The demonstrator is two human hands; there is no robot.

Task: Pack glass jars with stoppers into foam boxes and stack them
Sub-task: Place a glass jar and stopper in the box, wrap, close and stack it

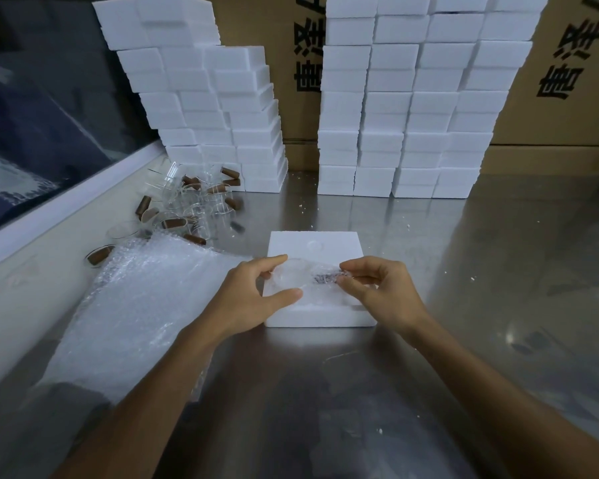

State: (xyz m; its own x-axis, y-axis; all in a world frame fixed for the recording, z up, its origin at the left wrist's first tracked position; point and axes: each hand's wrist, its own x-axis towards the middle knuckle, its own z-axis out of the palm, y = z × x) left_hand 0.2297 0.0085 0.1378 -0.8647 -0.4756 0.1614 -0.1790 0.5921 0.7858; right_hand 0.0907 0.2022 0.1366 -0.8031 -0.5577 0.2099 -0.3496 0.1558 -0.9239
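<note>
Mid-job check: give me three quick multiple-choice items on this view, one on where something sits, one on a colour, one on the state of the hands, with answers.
1. Where do the loose glass jars lie?
A. Left of the open foam box, before the left foam stack
B. On top of the right foam stack
C. Inside a cardboard carton

2. What colour are the stoppers?
A. White
B. Brown
C. Green

3. What are the hands doing?
A. Both hang idle
B. Only one holds something
C. Both hold a bubble-wrapped jar over the foam box

Answers:
1 A, the jars lie on the table beside the bubble wrap sheet.
2 B, each stopper shows brown through clear glass.
3 C, left hand and right hand grip the wrapped jar over the foam box.
</note>
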